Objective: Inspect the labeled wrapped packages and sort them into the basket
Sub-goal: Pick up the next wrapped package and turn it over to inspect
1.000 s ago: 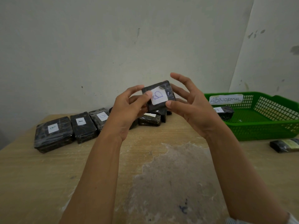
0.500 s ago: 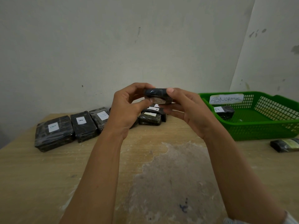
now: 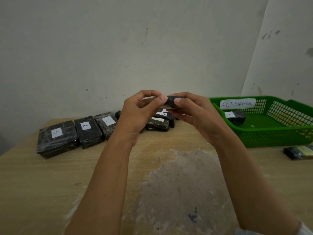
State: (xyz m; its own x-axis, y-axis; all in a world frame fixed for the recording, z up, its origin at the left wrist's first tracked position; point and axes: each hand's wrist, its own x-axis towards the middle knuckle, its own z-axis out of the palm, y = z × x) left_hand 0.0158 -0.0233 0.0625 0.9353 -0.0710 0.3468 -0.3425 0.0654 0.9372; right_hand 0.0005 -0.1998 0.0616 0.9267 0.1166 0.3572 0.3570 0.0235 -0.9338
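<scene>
**Package turned edge-on, label out of sight**

A second ago the wrapped package point(image 3: 170, 102) faced the camera with its white label showing. Now it lies flat, edge-on. The right hand point(image 3: 198, 116), whose fingers were then spread, now pinches its 3 o'clock end, and the left hand point(image 3: 137, 114) its 9 o'clock end.

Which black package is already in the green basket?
The package labelled A, lying inside the green basket below the ABNORMAL sign. All the others are outside it.
</scene>
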